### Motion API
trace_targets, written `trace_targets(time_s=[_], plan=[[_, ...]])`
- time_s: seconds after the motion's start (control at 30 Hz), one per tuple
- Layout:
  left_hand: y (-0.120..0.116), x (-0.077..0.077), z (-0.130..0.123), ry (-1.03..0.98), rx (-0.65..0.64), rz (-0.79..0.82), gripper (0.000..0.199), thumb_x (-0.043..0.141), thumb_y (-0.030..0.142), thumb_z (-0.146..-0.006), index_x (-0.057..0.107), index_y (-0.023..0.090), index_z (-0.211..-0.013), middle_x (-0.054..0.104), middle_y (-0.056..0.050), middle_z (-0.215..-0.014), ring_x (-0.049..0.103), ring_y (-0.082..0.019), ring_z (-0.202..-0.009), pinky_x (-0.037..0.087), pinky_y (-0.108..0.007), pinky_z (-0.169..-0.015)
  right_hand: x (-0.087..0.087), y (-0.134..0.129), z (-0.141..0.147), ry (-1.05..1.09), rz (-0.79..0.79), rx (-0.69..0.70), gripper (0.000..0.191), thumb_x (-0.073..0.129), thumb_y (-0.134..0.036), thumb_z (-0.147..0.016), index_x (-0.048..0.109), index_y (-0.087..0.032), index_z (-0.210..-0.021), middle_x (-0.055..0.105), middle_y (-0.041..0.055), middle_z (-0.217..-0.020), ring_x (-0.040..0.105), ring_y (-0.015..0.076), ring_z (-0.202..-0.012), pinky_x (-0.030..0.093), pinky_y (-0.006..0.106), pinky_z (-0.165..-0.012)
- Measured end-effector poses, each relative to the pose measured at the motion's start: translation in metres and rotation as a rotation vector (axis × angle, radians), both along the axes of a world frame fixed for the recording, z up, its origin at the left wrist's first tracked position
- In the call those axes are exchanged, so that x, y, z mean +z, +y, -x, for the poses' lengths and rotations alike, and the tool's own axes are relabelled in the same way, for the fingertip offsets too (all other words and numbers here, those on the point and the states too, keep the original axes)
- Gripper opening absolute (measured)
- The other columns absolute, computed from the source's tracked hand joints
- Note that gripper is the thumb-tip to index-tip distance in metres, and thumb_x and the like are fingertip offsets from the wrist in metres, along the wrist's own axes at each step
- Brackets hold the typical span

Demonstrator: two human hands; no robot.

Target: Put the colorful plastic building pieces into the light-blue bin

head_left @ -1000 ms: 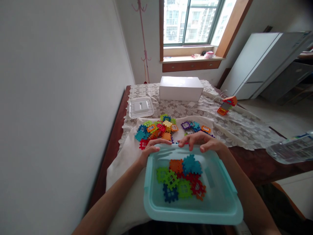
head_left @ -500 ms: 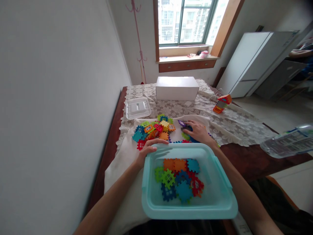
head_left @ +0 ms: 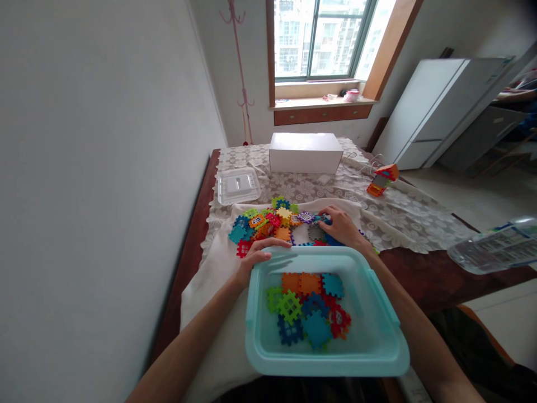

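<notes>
My left hand (head_left: 257, 257) grips the back left corner of a teal bin (head_left: 335, 366), fingers along the rim. Inside the bin lie several notched plastic tiles, among them a light blue tile (head_left: 317, 329), a green tile (head_left: 289, 306) and orange ones (head_left: 310, 284). Behind the bin, my right hand (head_left: 338, 225) is bent over more tiles, its fingertips closed on a blue tile (head_left: 320, 219), partly hidden. Just left of those fingertips is a purple window tile (head_left: 306, 217). A mixed heap of tiles (head_left: 268, 223) spreads to the left, on a white cloth (head_left: 210, 291).
A clear lid (head_left: 239, 186) lies at the back left, and a white box (head_left: 306, 154) stands at the back. On the right are an orange and red tile construction (head_left: 382, 179) and a clear plastic bottle (head_left: 495, 246) near the table's edge.
The purple tile has moved left from my right fingertips to beside the heap. A blue tile now shows at those fingertips. My left hand and the bin hold nearly the same place.
</notes>
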State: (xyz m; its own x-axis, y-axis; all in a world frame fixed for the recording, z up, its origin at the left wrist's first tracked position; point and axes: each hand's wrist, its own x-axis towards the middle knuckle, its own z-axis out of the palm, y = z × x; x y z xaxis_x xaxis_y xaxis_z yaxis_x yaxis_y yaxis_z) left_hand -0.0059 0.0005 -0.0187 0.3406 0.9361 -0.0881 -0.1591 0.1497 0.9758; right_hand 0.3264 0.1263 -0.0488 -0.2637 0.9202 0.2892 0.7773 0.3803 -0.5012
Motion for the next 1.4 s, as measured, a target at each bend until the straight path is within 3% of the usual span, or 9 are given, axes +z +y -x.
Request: trace_targets(time_s=[0.13, 0.3, 0.47, 0.87, 1.03, 1.17, 1.27, 1.33, 1.4], plan=[[-0.001, 0.000, 0.000, 0.012, 0.002, 0.004, 0.047, 0.069, 0.039, -0.077, 0.089, 0.017, -0.114, 0.078, -0.013, -0.129, 0.070, -0.034, -0.115, 0.054, -0.042, -0.105, -0.001, -0.001, -0.005, -0.023, 0.011, 0.063, 0.027, 0.069, -0.025, -0.091, 0.077, -0.023, -0.117, 0.078, 0.0127, -0.127, 0.075, 0.0333, -0.119, 0.058, 0.048, -0.108], [-0.001, 0.001, -0.002, -0.054, -0.011, 0.023, 0.045, 0.071, 0.038, -0.077, 0.089, 0.017, -0.113, 0.079, -0.013, -0.128, 0.071, -0.033, -0.112, 0.056, -0.039, -0.097, -0.007, -0.001, -0.006, -0.125, 0.054, 0.072, 0.035, 0.069, -0.026, -0.093, 0.077, -0.024, -0.127, 0.073, 0.0151, -0.149, 0.071, 0.0379, -0.134, 0.053, 0.053, -0.117], [-0.001, 0.000, -0.001, -0.065, -0.018, 0.036, 0.047, 0.071, 0.038, -0.077, 0.088, 0.016, -0.115, 0.079, -0.013, -0.128, 0.072, -0.033, -0.112, 0.056, -0.038, -0.095, -0.004, 0.002, -0.010, -0.171, 0.104, 0.061, 0.024, 0.065, -0.028, -0.099, 0.076, -0.023, -0.120, 0.083, 0.0138, -0.127, 0.076, 0.0351, -0.120, 0.056, 0.047, -0.108], [0.000, -0.003, -0.001, -0.082, -0.002, 0.021, 0.043, 0.073, 0.039, -0.077, 0.088, 0.017, -0.112, 0.081, -0.012, -0.126, 0.069, -0.036, -0.122, 0.054, -0.039, -0.101, -0.005, 0.006, -0.015, -0.185, 0.073, 0.005, 0.021, 0.077, -0.040, -0.097, 0.074, -0.024, -0.110, 0.081, 0.0129, -0.119, 0.075, 0.0354, -0.114, 0.055, 0.047, -0.104], [-0.002, 0.000, -0.003, -0.077, 0.022, 0.006, 0.039, 0.072, 0.037, -0.078, 0.090, 0.017, -0.106, 0.081, -0.012, -0.126, 0.071, -0.034, -0.119, 0.055, -0.037, -0.097, 0.000, 0.006, -0.013, -0.015, 0.066, -0.057, 0.027, 0.076, -0.050, -0.096, 0.072, -0.024, -0.103, 0.081, 0.0115, -0.110, 0.075, 0.0314, -0.097, 0.057, 0.046, -0.094], [-0.004, 0.007, -0.007, -0.118, 0.009, 0.010, 0.036, 0.073, 0.037, -0.078, 0.089, 0.017, -0.104, 0.082, -0.012, -0.123, 0.074, -0.032, -0.112, 0.056, -0.035, -0.091, 0.010, 0.003, -0.010, 0.353, 0.074, -0.109, 0.046, 0.081, -0.066, -0.086, 0.065, -0.026, -0.100, 0.075, 0.0083, -0.102, 0.072, 0.0302, -0.097, 0.059, 0.046, -0.094], [-0.003, 0.012, -0.008, -0.139, -0.023, 0.014, 0.039, 0.073, 0.035, -0.076, 0.089, 0.015, -0.106, 0.083, -0.013, -0.118, 0.074, -0.029, -0.100, 0.055, -0.034, -0.085, 0.022, -0.006, -0.008, 0.741, 0.224, 0.071, 0.058, 0.084, -0.078, -0.080, 0.062, -0.028, -0.100, 0.071, 0.0040, -0.102, 0.070, 0.0268, -0.095, 0.061, 0.042, -0.092], [-0.002, 0.015, -0.009, -0.135, -0.032, 0.014, 0.041, 0.072, 0.036, -0.075, 0.089, 0.015, -0.106, 0.083, -0.013, -0.117, 0.073, -0.027, -0.096, 0.055, -0.033, -0.082, 0.032, -0.018, -0.006, 0.954, 0.338, 0.288, 0.062, 0.085, -0.083, -0.076, 0.063, -0.030, -0.102, 0.072, 0.0035, -0.109, 0.072, 0.0269, -0.100, 0.061, 0.042, -0.095], [0.000, 0.015, -0.009, -0.124, -0.040, 0.006, 0.042, 0.073, 0.036, -0.074, 0.090, 0.015, -0.106, 0.083, -0.013, -0.115, 0.072, -0.026, -0.094, 0.054, -0.032, -0.081, 0.042, -0.031, -0.004, 0.997, 0.479, 0.529, 0.063, 0.089, -0.079, -0.075, 0.069, -0.030, -0.109, 0.075, 0.0061, -0.117, 0.073, 0.0302, -0.113, 0.060, 0.044, -0.101]])
